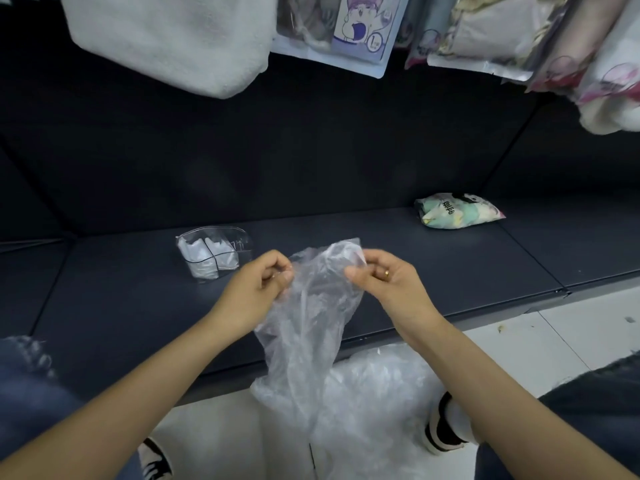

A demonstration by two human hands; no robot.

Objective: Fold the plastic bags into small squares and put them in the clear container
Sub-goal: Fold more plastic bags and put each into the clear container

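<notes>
Dark shelf [346,209] carries the container [214,252], already holding folded white squares. Just right of it and nearer the person, the left hand [263,282] and right hand [377,275] each pinch a top corner of a hanging bag [311,323]. Beneath the bag, a pile [374,393] waits on the floor. Best to pull the edge taut, shake out creases, then lay it flat on the shelf before the first fold.
</notes>
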